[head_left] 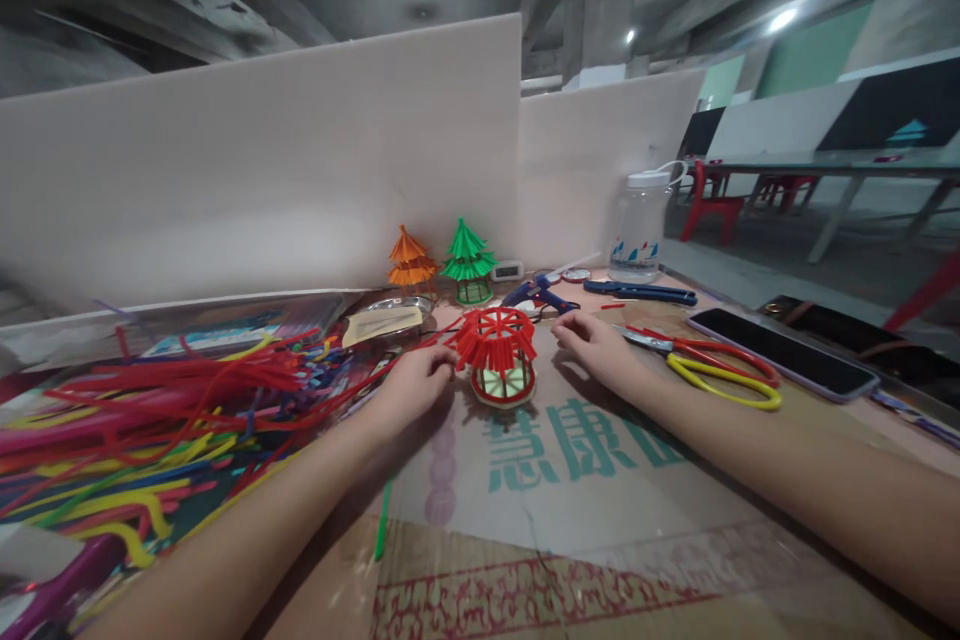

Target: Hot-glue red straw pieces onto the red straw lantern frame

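Observation:
A small pavilion model (501, 360) of red fuzzy craft stems stands upright between my hands, its roof a ring of red strips with an open spoked top and its base round and pale. My left hand (418, 382) rests just left of it, fingers loosely bent and apart, close to the roof edge; whether it touches is unclear. To the right, apart from the model, my right hand (596, 345) lies with curled, slightly parted fingers and nothing visible in them. Scissors (701, 360) with red and yellow handles lie beside my right wrist.
Loose coloured craft stems (165, 410) heap at left. Behind stand an orange model (411, 260), a green one (468, 260), a metal dish (390, 320) and a blue glue gun (540, 293). A clear bottle (637, 230), blue pliers-like tool (641, 293) and phone (784, 355) are at right.

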Demonstrator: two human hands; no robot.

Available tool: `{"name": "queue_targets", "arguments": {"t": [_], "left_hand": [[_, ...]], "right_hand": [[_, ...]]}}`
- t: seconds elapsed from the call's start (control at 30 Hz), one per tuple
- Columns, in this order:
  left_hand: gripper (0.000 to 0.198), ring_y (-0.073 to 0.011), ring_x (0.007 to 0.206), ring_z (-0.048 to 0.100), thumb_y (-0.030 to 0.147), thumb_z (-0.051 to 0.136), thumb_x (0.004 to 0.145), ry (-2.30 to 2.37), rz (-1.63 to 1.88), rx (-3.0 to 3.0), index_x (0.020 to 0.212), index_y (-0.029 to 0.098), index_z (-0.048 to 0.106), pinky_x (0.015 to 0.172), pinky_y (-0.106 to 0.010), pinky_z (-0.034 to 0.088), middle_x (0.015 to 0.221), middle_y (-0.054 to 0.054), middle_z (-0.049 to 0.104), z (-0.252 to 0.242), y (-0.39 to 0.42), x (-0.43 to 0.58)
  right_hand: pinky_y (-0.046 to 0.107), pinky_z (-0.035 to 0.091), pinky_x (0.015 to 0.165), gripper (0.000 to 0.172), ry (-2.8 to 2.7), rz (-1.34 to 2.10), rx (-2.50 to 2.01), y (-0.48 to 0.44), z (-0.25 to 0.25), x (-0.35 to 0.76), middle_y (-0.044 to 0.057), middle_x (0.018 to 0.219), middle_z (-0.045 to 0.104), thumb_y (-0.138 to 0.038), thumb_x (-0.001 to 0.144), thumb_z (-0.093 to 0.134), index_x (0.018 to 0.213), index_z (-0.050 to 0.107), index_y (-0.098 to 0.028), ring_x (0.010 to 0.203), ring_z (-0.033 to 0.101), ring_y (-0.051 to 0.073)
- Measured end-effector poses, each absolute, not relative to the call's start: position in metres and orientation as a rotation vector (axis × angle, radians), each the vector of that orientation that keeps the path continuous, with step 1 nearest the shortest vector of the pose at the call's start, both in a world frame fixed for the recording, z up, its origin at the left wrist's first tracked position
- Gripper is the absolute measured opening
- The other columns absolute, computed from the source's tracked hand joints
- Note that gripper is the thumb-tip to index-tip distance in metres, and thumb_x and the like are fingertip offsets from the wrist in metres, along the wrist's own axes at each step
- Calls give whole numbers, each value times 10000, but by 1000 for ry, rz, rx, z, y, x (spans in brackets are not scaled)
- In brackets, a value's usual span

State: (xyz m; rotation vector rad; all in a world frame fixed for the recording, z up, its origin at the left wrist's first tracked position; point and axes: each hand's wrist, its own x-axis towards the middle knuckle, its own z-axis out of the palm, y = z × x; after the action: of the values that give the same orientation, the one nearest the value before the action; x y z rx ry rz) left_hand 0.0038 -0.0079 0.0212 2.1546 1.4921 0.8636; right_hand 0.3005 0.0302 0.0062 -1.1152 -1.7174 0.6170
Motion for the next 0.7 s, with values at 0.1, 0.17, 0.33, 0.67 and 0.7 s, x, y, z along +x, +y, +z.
{"name": "queue_targets", "arguments": {"t": [0.1,0.17,0.33,0.67,0.7], "left_hand": [[213,-211,827,681,169,495,857,1459,869,2270,843,184,708,787,-308,518,879,-46,756,15,-14,14],[166,-216,821,674,176,537,848,1479,872,2311,857,184,703,789,-320,525,878,-51,746,12,-17,19],[260,-239,950,670,222,663,814,1381,947,2392,1070,200,701,891,-357,549,1065,-70,738,13,-25,28],[322,-280,1124,664,355,621,932,1285,1004,2473,1200,180,651,1029,-397,518,1201,-126,717,3,-19,26],[329,-285,1139,659,366,621,933,1300,1004,2473,1199,174,648,1037,-404,515,1211,-134,713,2,-17,24]], "right_hand": [[361,523,808,165,-1752,521,-1052,14,14,296,53,921,679,-380,889,574,936,613,-227,864,633,224],[368,528,828,178,-1800,450,-971,4,18,292,58,959,685,-339,912,546,1040,607,-231,879,637,223],[404,543,877,372,-1985,359,-825,-12,21,287,84,1038,688,-251,920,504,1287,556,-216,925,657,236],[339,527,762,180,-1913,428,-916,-4,18,285,49,908,673,-337,907,559,1045,560,-223,819,637,205],[323,505,717,133,-1883,399,-999,0,19,287,30,831,650,-363,897,566,911,550,-231,764,612,196]]}}
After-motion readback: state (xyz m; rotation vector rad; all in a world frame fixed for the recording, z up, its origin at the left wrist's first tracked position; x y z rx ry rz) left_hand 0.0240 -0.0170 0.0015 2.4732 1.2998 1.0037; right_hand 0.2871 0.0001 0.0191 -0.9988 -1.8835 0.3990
